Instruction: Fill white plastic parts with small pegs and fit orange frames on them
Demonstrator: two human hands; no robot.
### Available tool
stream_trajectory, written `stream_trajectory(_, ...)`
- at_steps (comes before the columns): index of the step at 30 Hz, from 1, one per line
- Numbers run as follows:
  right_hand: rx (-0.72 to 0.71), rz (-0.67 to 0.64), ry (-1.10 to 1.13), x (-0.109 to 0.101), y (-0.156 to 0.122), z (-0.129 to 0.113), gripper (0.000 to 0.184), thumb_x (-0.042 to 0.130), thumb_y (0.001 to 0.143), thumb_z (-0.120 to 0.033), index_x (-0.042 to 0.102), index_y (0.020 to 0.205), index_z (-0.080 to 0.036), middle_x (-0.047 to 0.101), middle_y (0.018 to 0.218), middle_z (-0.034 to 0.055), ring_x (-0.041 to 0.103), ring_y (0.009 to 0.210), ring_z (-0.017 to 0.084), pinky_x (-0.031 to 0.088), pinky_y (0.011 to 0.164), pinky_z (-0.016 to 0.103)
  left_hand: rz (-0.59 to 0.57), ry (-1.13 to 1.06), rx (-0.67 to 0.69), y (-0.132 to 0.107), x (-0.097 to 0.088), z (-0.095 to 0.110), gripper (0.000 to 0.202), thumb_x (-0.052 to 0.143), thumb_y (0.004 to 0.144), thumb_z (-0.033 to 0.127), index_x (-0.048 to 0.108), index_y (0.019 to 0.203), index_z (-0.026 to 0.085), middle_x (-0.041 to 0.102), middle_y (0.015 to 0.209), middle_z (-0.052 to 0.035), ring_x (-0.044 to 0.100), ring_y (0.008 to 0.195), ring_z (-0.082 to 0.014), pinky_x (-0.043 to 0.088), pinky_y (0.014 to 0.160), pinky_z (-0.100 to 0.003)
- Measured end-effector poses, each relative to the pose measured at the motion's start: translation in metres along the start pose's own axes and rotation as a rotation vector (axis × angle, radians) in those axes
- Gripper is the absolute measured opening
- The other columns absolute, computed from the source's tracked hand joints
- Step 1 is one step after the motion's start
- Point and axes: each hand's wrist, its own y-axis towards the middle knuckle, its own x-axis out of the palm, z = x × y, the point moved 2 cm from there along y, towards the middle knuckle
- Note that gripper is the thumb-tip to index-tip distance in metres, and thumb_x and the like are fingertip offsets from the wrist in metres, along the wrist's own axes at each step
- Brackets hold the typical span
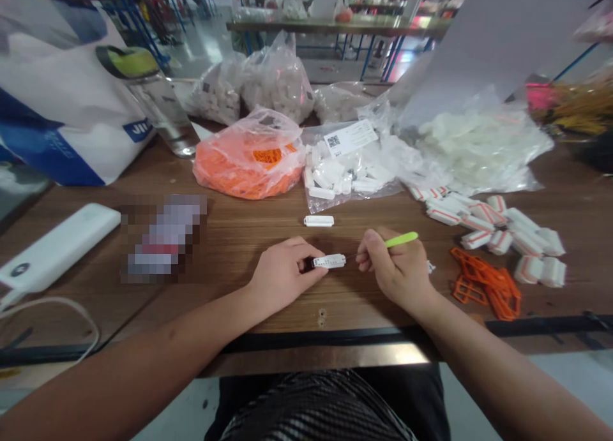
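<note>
My left hand (287, 276) pinches a small white plastic piece (329, 261) with a row of tiny holes, its end dark where it meets my fingers. My right hand (395, 269) grips a thin pick with a green handle (401, 239), and its fine metal tip points at the white piece. A similar white piece (318, 221) lies alone on the wooden table (230, 243) just beyond my hands. To the right sit a heap of white parts with orange edging (493, 227) and tangled orange plastic frames (486, 284).
Bags of white parts (349, 163) and orange parts (249, 160) stand along the table's far side. On the left are a white power bank (57, 246), a pixelated object (165, 240), a water bottle (160, 103) and a large tote bag (62, 90).
</note>
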Motion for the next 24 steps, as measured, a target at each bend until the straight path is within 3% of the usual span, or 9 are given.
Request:
stream_trajectory(10,0.128,-0.015,0.089,0.0032,0.005,0.0088,0.043,0.042,0.095,-0.044,0.057,0.064,-0.018,0.06,0.054,0.0004,0.058,0.042,0.01,0.044,0.041,0.02,0.002,0.012,0.029,0.0,0.0008,-0.002,0.014,0.069,0.08,0.026,0.073,0.093,0.022,0.063,0.078,0.0011,0.052,0.059,-0.0099,0.042,0.06,-0.025)
stream_trajectory(18,0.0,-0.034,-0.104,0.0047,0.001,-0.0001,0.04,0.046,0.094,-0.042,0.057,0.062,-0.019,0.06,0.054,0.0013,0.058,0.048,0.012,0.046,0.049,0.024,0.016,-0.005,0.009,0.0005,0.0006,-0.0008,0.012,0.069,0.079,0.024,0.073,0.09,0.022,0.063,0.077,0.0013,0.051,0.057,-0.0096,0.041,0.058,-0.025)
stream_trajectory(24,0.066,0.075,0.075,0.0018,0.0019,0.0032,0.044,0.042,0.095,-0.044,0.056,0.062,-0.018,0.06,0.056,0.001,0.056,0.044,0.009,0.045,0.041,0.02,-0.009,0.007,0.004,0.0002,0.0009,-0.002,0.013,0.069,0.079,0.025,0.073,0.091,0.024,0.063,0.078,0.0015,0.052,0.059,-0.0102,0.042,0.06,-0.025)
